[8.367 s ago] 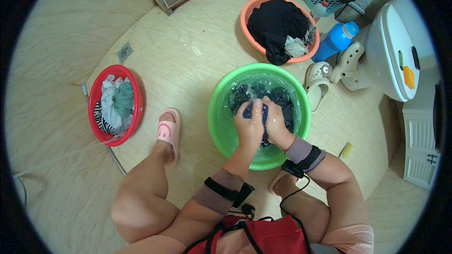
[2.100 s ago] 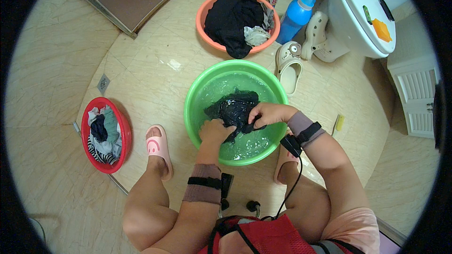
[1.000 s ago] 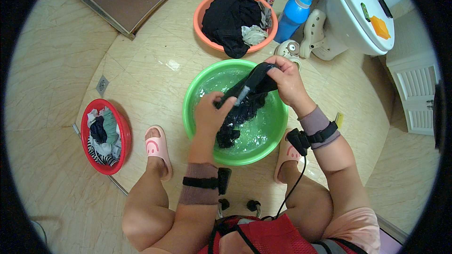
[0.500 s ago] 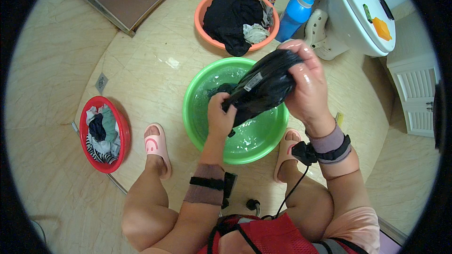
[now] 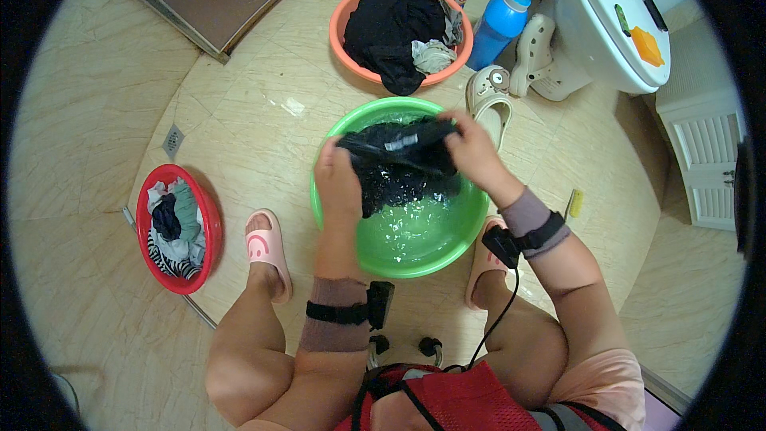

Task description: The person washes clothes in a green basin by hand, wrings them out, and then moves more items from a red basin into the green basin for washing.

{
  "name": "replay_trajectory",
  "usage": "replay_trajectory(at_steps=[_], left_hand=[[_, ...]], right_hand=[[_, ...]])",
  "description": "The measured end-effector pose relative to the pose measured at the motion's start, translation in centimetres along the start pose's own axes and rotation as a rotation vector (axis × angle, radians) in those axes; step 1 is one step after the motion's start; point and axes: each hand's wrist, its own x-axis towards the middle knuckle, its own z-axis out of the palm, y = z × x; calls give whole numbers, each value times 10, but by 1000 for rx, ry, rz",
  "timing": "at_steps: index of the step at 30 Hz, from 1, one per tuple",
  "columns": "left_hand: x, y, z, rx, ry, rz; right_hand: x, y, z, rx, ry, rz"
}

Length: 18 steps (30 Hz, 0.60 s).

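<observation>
The fingers of your left hand (image 5: 338,174) and right hand (image 5: 474,150) pinched the black garment (image 5: 400,161) by its upper edge over the green basin (image 5: 416,273), which sat on pale veined floor (image 5: 255,132), a red basin (image 5: 213,227) leftward, an orange basin (image 5: 338,41) and toilet (image 5: 598,36) beyond.

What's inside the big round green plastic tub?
Shiny water. A wet black cloth garment, held by the left hand and right hand, covers much of the green tub farther back; anything beneath is hidden.

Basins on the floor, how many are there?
3: a red basin on the left, a green basin in the middle under the black cloth, and an orange basin beyond it. None looks hidden.
</observation>
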Motion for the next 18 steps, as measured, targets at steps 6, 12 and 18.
replay_trajectory(at_steps=[6,12,18], left_hand=[[-32,-77,-2,705,-433,-120],[-51,-103,3,1169,-870,-320],[-67,-115,2,1384,-1208,-503]], right_hand=[[-35,42,54,-538,-384,-16],[-49,94,84,-754,-835,-121],[-54,77,87,-898,-1217,-284]])
